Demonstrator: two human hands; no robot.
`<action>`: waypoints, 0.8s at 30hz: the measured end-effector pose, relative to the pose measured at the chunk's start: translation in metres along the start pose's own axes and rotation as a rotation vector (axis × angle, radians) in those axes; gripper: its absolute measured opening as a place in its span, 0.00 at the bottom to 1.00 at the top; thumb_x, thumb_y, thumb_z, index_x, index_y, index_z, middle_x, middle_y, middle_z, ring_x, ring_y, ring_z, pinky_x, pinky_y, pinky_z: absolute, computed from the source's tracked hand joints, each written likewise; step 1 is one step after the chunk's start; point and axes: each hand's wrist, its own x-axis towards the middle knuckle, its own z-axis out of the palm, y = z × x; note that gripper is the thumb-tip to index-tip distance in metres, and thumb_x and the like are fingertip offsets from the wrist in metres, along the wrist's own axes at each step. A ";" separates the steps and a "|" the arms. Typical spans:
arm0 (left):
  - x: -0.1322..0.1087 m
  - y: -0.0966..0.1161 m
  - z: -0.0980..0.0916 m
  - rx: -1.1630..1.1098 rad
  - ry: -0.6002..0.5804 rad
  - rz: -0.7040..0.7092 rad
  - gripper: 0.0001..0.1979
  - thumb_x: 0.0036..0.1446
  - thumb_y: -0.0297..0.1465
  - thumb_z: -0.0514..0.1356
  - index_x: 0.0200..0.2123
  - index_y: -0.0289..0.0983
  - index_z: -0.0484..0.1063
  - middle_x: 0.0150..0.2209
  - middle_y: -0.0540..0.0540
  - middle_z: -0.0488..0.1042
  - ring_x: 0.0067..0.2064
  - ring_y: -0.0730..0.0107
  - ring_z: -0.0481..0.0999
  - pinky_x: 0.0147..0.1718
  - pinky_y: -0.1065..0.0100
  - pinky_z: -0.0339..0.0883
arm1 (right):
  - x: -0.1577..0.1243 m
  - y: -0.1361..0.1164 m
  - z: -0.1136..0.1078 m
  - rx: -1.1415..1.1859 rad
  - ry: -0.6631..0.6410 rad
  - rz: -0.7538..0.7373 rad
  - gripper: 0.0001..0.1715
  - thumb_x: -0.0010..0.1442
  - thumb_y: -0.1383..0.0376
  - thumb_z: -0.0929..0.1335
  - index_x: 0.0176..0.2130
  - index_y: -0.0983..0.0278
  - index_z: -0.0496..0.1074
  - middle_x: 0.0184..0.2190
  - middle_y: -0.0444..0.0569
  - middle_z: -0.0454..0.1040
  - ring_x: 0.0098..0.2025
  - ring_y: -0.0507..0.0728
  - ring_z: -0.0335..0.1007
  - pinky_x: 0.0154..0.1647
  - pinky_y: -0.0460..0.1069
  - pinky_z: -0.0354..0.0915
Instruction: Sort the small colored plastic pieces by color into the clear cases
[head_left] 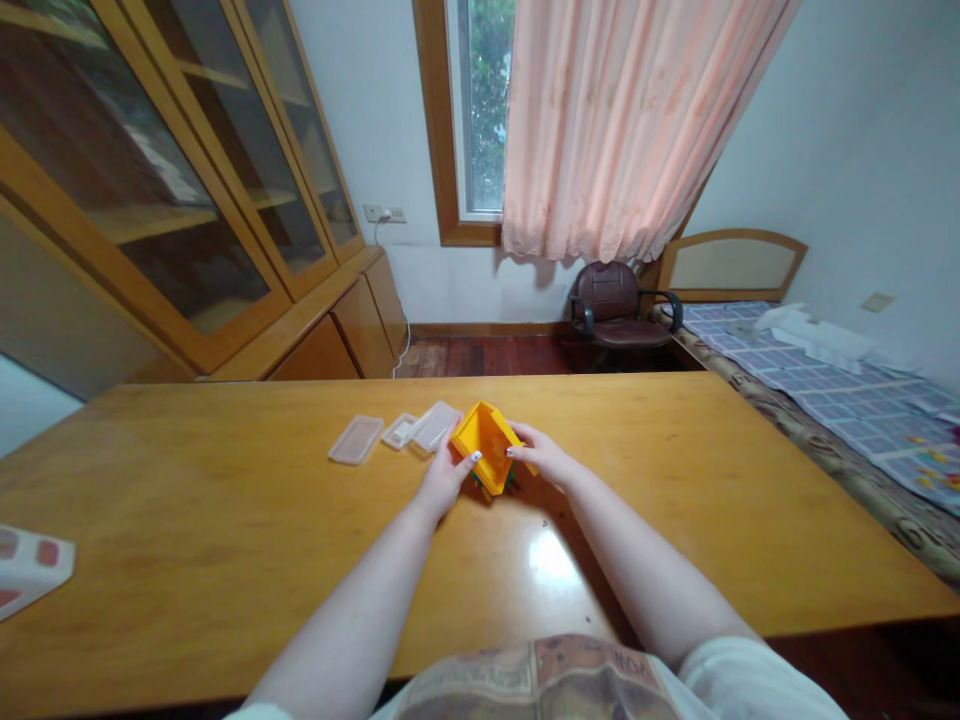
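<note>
Between my two hands, above the table, is a yellow open-topped plastic box [487,445], tilted so that its hollow inside faces me. My left hand [445,474] grips its left side, thumb on the near rim. On the opposite side, my right hand [544,455] holds the right wall, with the thumb over the edge. Small green and dark parts show beneath the box, too small to make out. Just left of my left hand lie a clear plastic case [434,428], a smaller clear case [400,430] and a shallow clear lid or tray [356,440].
The wooden table [247,560] spans the view. A white object with reddish panels [36,562] sits at its left edge. Tiny dark bits lie near my right forearm. Beyond stand a glass-fronted cabinet [300,240], an office chair [619,310] and a bed [817,350].
</note>
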 end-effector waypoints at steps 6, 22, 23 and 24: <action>0.009 -0.010 -0.004 -0.044 0.075 -0.033 0.29 0.54 0.48 0.60 0.53 0.36 0.64 0.54 0.37 0.72 0.56 0.54 0.70 0.56 0.52 0.63 | -0.003 0.010 -0.011 -0.010 0.138 0.061 0.24 0.56 0.54 0.67 0.47 0.66 0.74 0.46 0.53 0.77 0.47 0.61 0.73 0.50 0.56 0.68; -0.004 -0.008 -0.017 0.460 0.087 0.199 0.23 0.61 0.36 0.54 0.58 0.35 0.63 0.56 0.38 0.70 0.59 0.56 0.66 0.60 0.52 0.58 | -0.037 0.041 -0.001 -0.166 0.525 0.109 0.17 0.55 0.60 0.65 0.41 0.66 0.76 0.39 0.52 0.79 0.42 0.62 0.75 0.46 0.58 0.69; -0.004 -0.006 -0.018 0.507 0.071 0.217 0.22 0.61 0.35 0.54 0.57 0.36 0.63 0.56 0.38 0.70 0.59 0.56 0.67 0.60 0.52 0.59 | -0.037 0.042 -0.001 -0.151 0.530 0.113 0.17 0.55 0.61 0.65 0.41 0.66 0.76 0.40 0.52 0.79 0.42 0.62 0.75 0.47 0.58 0.69; -0.005 -0.004 -0.019 0.548 0.055 0.235 0.22 0.61 0.34 0.54 0.57 0.36 0.63 0.56 0.39 0.70 0.58 0.56 0.68 0.60 0.52 0.60 | -0.037 0.043 -0.001 -0.137 0.539 0.120 0.17 0.55 0.61 0.66 0.41 0.66 0.76 0.40 0.52 0.79 0.42 0.62 0.75 0.47 0.58 0.69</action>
